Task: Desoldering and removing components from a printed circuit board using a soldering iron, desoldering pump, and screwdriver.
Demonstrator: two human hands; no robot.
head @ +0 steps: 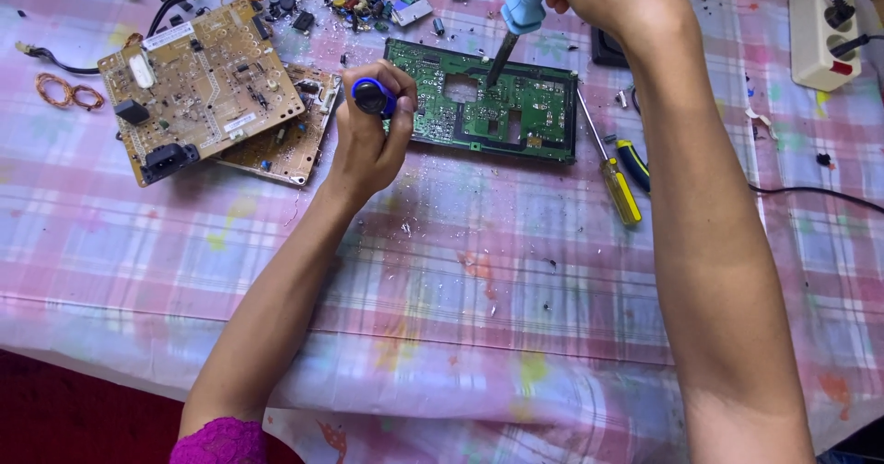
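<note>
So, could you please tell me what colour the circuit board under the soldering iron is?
The circuit board is green, seen best in the head view.

Pink plaid-clothed table [516,280], dark red floor [64,409]

Tan circuit board [198,82], upper left: three white rectangular stickers. One long strip label [168,35] at its top edge, one oval-ended white label [142,71] left of centre, one small strip [240,122] near the lower right. No packages, signs or screens.
</note>
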